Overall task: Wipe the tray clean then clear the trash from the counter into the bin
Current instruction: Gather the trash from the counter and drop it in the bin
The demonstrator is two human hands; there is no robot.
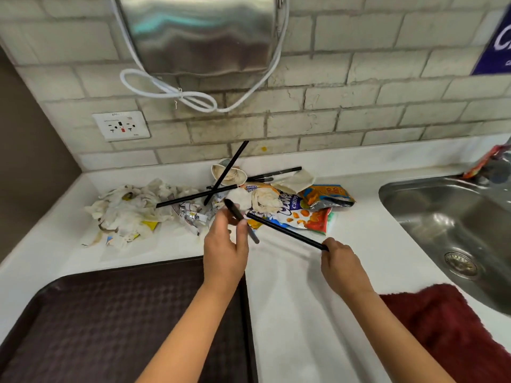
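Both forearms reach forward over the white counter (359,233) from the bottom edge of the view. The left hand (225,250) is raised above the far right corner of the tray (110,313), palm turned inward, its thumb and fingers pinching one black straw (238,214) that slants up and away from it. The right hand (341,261) is lower and to the right, fingers curled around the near end of a second black straw (284,230), whose far end points toward the trash. The dark brown textured tray lies at the near left, its right rim running under the left forearm. Beyond the hands the trash is heaped against the back of the counter: crumpled stained napkins (130,208) at the left, a crushed paper cup (228,174) with more black straws (193,196) crossed over it, and a snack wrapper (298,208) printed in blue, orange and red at the right. A dark red cloth (442,322) lies at the near right, just beside a stainless steel sink (456,222). The wall is pale brick tile with a white power socket (121,126), and a steel dispenser (199,31) hangs above with a looped white cable (168,91)
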